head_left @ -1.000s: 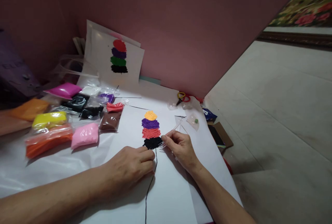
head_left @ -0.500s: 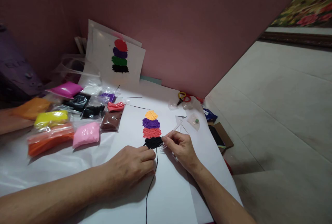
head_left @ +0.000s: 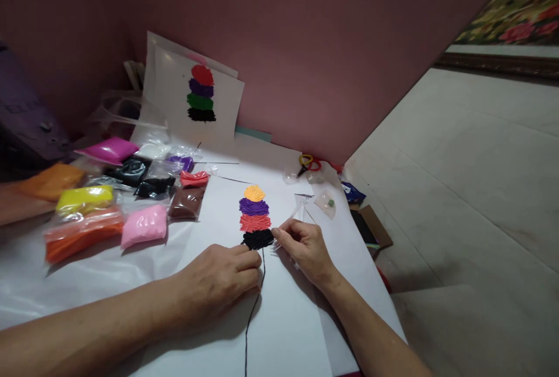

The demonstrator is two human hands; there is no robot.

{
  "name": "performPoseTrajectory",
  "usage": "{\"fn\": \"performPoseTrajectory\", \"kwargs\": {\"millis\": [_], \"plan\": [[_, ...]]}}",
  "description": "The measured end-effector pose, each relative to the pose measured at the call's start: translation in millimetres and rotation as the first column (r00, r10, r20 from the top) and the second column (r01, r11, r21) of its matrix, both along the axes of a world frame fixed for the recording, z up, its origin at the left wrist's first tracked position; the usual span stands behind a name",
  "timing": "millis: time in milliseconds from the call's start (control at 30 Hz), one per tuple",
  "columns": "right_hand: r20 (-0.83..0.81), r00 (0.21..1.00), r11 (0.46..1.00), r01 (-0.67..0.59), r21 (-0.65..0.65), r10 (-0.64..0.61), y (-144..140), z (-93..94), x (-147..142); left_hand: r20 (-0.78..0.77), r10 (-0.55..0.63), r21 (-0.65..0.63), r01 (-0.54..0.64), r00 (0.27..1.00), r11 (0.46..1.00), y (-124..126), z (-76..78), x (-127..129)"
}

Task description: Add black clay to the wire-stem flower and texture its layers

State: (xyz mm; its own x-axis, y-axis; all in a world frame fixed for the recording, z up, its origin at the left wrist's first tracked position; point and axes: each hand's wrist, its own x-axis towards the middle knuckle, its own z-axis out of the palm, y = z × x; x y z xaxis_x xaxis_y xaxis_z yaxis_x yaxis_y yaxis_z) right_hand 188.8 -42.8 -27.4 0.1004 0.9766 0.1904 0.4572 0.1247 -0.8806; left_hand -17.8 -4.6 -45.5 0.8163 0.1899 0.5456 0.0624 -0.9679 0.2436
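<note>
Black clay patch [head_left: 257, 239] between left hand [head_left: 218, 281], right hand [head_left: 305, 246]

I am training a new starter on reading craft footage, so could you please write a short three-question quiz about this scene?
1. True or false: the right hand holds a thin clear plastic tool whose tip is at the black clay patch.
2. Multiple choice: which colour tops the stack of clay patches on the white paper sheet? A green; B yellow-orange; C pink.
3. Short answer: what does the left hand rest on, and what line runs beside its fingertips?

Key
1. True.
2. B, the yellow-orange clay patch, above the purple clay patch and the red clay patch.
3. The white paper sheet; a thin black line runs down from the black clay patch.
</note>
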Motion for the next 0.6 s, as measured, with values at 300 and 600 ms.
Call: {"fn": "performPoseTrajectory", "kwargs": {"millis": [300, 600], "plan": [[0.003, 0.998, 0.997, 0.058, -0.045, -0.058, -0.8, 2.2, -0.3, 0.012, 0.003, 0.019, -0.003, 1.000, 1.000, -0.4, 2.6, -0.2], [0.016, 0.995, 0.993, 0.103, -0.060, -0.102, -0.5, 4.6, -1.2, -0.004, 0.003, 0.017, -0.003, 1.000, 1.000, -0.1, 3.0, 0.0]]}}
